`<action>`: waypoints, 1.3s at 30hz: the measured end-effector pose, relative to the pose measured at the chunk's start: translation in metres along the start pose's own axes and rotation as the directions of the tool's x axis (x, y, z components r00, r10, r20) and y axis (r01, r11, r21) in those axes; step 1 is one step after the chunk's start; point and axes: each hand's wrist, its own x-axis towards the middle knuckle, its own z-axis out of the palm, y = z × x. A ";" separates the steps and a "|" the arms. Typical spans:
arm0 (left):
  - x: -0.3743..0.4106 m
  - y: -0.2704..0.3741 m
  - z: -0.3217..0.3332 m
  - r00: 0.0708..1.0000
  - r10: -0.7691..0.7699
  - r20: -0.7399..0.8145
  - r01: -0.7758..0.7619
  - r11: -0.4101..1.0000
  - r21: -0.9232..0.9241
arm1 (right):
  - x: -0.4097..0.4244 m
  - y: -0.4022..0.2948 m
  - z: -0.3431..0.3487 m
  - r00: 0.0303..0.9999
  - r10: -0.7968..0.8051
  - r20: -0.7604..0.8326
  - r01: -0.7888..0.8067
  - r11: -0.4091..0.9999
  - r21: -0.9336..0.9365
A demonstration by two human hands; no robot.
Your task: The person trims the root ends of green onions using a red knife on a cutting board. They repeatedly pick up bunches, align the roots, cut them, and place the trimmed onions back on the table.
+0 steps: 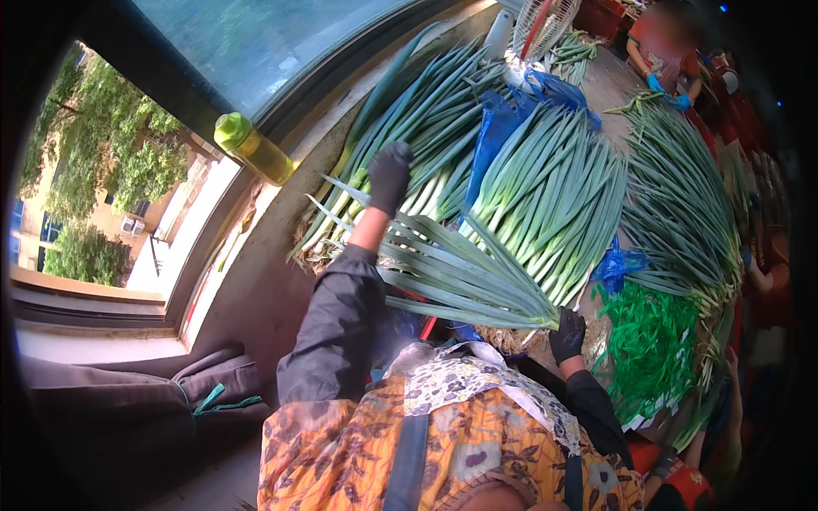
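Note:
My right hand, in a dark glove, grips a green onion at the base of its leaves. The long leaves fan out leftward, passing behind my left forearm. My left hand, also dark-gloved, is raised over a heap of green onions by the window. Its fingers look curled, but what lies inside them is hidden. Just ahead, a second heap of green onions has leaves pointing away and pale stems towards me.
A yellow-green bottle stands on the window ledge at left. Blue plastic separates the heaps. Right are more green onions and a pile of green ties. A fan stands at the back; a blue-gloved person works across.

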 end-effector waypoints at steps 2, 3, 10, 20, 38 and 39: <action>0.013 0.013 -0.020 0.994 -0.106 0.031 0.110 0.971 -0.214 | 0.001 -0.002 -0.004 0.998 0.025 0.054 -0.024 1.000 -0.007; 0.015 0.019 -0.018 0.992 -0.080 0.102 0.102 0.967 -0.232 | 0.004 -0.004 -0.006 0.996 0.033 0.077 -0.032 0.999 -0.011; 0.010 0.016 0.056 0.715 0.484 0.504 -0.342 0.871 -0.352 | -0.009 0.009 0.014 1.000 0.015 -0.017 -0.016 0.999 -0.048; -0.003 -0.041 0.032 0.316 0.488 0.814 -0.614 0.759 -0.217 | 0.012 -0.005 -0.008 0.956 0.121 0.268 -0.119 0.993 -0.026; -0.059 -0.006 0.012 0.969 -0.246 0.005 0.235 0.923 -0.305 | 0.009 -0.007 -0.014 0.972 0.089 0.216 -0.084 0.996 -0.032; -0.060 -0.007 0.018 0.968 -0.249 -0.034 0.235 0.943 -0.234 | 0.006 -0.007 -0.018 0.966 0.101 0.238 -0.097 0.995 -0.029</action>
